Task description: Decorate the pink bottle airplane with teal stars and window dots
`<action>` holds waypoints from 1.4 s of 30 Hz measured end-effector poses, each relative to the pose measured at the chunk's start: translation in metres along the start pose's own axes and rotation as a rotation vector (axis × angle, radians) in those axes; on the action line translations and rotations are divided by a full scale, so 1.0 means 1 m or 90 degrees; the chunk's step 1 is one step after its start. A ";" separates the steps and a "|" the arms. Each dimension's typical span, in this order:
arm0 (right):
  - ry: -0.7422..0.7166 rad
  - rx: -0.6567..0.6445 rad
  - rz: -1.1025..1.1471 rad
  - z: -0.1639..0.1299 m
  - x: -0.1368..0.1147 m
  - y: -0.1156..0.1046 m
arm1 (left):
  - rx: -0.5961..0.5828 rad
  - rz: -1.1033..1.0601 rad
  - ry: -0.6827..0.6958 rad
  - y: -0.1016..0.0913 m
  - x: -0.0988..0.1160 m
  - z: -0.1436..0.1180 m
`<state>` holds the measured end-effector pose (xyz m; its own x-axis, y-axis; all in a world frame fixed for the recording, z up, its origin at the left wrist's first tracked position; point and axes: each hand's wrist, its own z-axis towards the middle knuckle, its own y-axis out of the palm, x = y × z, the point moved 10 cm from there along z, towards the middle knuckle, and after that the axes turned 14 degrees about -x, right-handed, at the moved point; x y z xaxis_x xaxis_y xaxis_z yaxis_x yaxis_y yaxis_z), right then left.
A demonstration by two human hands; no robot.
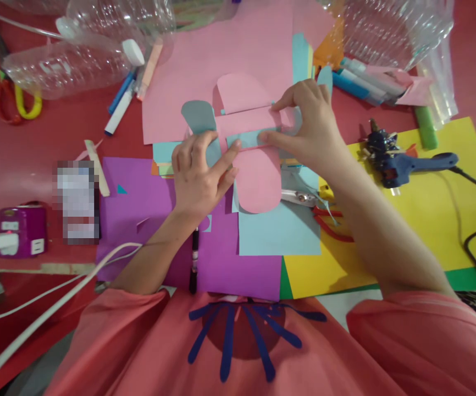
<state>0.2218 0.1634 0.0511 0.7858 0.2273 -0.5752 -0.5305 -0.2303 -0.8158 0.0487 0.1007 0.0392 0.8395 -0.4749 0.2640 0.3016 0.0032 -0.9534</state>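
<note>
You wear a coral-pink short-sleeved shirt [147,352] with dark blue stripes [242,335] fanning out across its chest; both your forearms are bare, without rings or watch.

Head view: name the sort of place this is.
Probably a home craft table. Coloured paper sheets cover the red table, a blue glue gun and scissors lie by the right hand, and clear plastic bottles wait at the back.

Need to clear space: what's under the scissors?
The scissors lie over the light-blue sheet and the yellow sheet. Their red handles rest on the yellow; the right hand's forearm covers part of them.
</note>
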 end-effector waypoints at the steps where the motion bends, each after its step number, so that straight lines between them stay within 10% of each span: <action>1: 0.009 0.015 -0.002 -0.002 -0.002 0.001 | -0.002 -0.003 -0.004 0.001 0.000 0.000; 12: -0.032 0.049 -0.067 -0.010 -0.013 0.014 | -0.042 -0.004 -0.009 0.008 0.003 -0.001; 26: -0.102 -0.102 0.004 -0.003 -0.002 0.001 | -0.007 -0.030 0.024 0.002 -0.007 0.001; 42: -0.049 -0.016 -0.045 -0.010 -0.016 0.013 | -0.014 -0.001 -0.012 0.007 0.002 0.001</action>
<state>0.2055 0.1475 0.0508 0.7936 0.3163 -0.5197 -0.4655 -0.2344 -0.8535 0.0529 0.1011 0.0333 0.8478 -0.4577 0.2677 0.2925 -0.0174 -0.9561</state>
